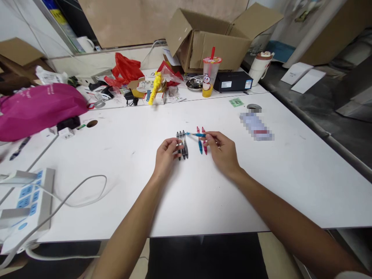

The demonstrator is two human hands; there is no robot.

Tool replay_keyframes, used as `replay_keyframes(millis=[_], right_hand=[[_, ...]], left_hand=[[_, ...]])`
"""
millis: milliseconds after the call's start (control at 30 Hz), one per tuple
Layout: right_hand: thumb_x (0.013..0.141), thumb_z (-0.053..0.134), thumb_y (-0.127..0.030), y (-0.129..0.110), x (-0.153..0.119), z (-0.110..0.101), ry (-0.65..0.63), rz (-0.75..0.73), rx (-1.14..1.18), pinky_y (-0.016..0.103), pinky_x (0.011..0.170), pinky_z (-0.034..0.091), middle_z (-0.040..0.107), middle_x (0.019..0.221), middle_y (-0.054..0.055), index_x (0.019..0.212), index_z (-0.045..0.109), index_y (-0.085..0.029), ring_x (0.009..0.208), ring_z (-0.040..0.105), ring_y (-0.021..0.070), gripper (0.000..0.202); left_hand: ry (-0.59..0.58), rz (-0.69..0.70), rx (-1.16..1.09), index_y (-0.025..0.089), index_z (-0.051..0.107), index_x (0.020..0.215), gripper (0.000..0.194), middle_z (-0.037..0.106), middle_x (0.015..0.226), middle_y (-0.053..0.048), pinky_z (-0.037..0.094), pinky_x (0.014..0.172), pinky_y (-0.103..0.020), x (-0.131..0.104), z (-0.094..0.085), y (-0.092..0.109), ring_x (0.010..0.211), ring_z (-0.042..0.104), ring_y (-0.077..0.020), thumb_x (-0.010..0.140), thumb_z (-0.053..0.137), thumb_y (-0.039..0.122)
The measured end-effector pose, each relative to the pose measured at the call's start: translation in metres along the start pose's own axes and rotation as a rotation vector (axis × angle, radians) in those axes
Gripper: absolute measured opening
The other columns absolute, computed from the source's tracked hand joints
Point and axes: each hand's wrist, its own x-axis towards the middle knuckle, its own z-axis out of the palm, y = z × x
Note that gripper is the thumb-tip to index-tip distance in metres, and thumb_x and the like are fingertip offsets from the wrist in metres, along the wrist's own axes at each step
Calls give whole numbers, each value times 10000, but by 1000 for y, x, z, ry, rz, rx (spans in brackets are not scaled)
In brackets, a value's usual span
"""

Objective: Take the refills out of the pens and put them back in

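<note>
Three black pens [186, 149] lie side by side on the white table [116, 155]. My left hand [167, 155] is at their left side, its bent fingers touching the leftmost one; whether it grips that pen is unclear. A blue pen [197, 135] is pinched in my right hand [222, 151], its tip end pointing left toward the tops of the black pens. Below it, between my hands, lie a pen with a blue lower half and pink top [200, 146] and a pink pen [205, 149] close to my right fingertips.
A power strip [45, 193] with a looping white cable is at the left. Along the back are a magenta bag [43, 108], red plastic [124, 69], a drink cup [209, 77], a black box [232, 82] and an open carton [215, 48]. A tape roll [254, 108] lies at the right.
</note>
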Motion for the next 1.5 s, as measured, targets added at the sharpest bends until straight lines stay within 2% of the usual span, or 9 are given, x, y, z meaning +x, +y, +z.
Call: replay_keyframes(millis=[167, 333, 467, 567, 633, 833, 967, 1133, 1500], right_hand=[[947, 632, -470, -10, -1, -3, 25, -46, 140, 327, 648, 552, 769, 1017, 68, 1078, 692, -237, 824, 707, 190, 275], [930, 652, -419, -14, -6, -2, -215, 54, 336, 284, 566, 481, 733, 872, 44, 1020, 668, -215, 689, 640, 147, 224], [924, 610, -535, -10, -4, 0, -419, 316, 480, 247, 451, 361, 678, 839, 24, 1127, 632, -210, 574, 561, 115, 383], [963, 456, -650, -8, -2, 0, -659, 499, 419, 258, 437, 315, 649, 725, 33, 1012, 658, -165, 510, 507, 112, 528], [983, 425, -634, -10, -2, -1, -709, 446, 295, 270, 482, 341, 621, 651, 12, 913, 648, -174, 497, 473, 109, 515], [1005, 480, -502, -16, -5, -11, -591, 55, -126, 287, 565, 358, 587, 638, -46, 877, 595, -239, 526, 458, 118, 314], [1017, 442, -506, -13, -7, -8, -548, 72, -100, 310, 597, 418, 683, 773, 4, 863, 627, -231, 577, 522, 134, 365], [947, 596, -439, -7, -6, -2, -397, 36, -29, 379, 776, 523, 714, 1083, 61, 1106, 621, -258, 883, 656, 214, 242], [936, 619, -401, 1, -5, -1, -346, 66, -6, 406, 871, 521, 682, 1128, 76, 1156, 598, -258, 1015, 645, 228, 263]], left_hand=[[-7, 12, -64, 164, 669, 1075, 287, 712, 1232, -148, 577, 737, -267, -3, 3, 4, 1030, 727, -218, 890, 714, 380], [-56, 36, -176, 151, 627, 1131, 326, 708, 1269, -168, 604, 839, -293, -6, 8, 9, 1087, 730, -227, 927, 688, 399], [-116, 68, -186, 153, 604, 1051, 284, 762, 1133, -153, 615, 837, -276, -6, 8, 9, 1005, 759, -206, 917, 709, 381], [-167, 51, -152, 152, 612, 998, 295, 771, 1101, -143, 622, 818, -268, -5, 8, 6, 963, 768, -197, 890, 740, 395], [-161, 56, -130, 158, 614, 969, 311, 774, 1089, -133, 625, 799, -262, -6, 8, 4, 939, 770, -189, 872, 755, 417], [-85, 72, -83, 163, 618, 943, 355, 788, 1004, -115, 628, 745, -249, -7, 9, 0, 855, 774, -172, 848, 762, 474], [-68, 60, -36, 158, 616, 957, 378, 789, 1016, -132, 630, 739, -264, -6, 9, 0, 815, 775, -171, 849, 754, 493], [-66, 39, -26, 168, 596, 976, 411, 787, 1032, -146, 631, 699, -279, -6, 10, -2, 796, 777, -184, 852, 736, 534], [-77, 29, -34, 164, 602, 965, 373, 778, 1076, -163, 625, 735, -292, -7, 12, -4, 866, 776, -199, 848, 763, 480]])
